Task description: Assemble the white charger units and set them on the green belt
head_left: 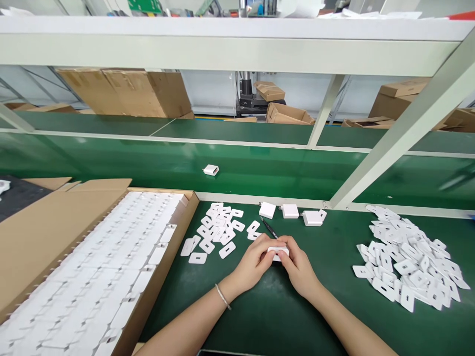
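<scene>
Both my left hand (256, 258) and my right hand (297, 262) grip one small white charger (278, 251) between thumbs and fingers, low over the green table. Its far side is hidden by my fingers. Just beyond my hands lies a dark pen (268, 227). Several white plates with a slot (218, 230) lie loosely piled to the left of my hands. Three white chargers (290, 211) stand in a row behind them, and a small plate (322, 214) rests against the rightmost one.
An open cardboard box (159, 277) full of white chargers takes up the left. A larger pile of slotted white plates (411, 262) spreads on the right. One charger (211, 170) sits on the green surface behind. A metal frame post (393, 128) slants down at the right.
</scene>
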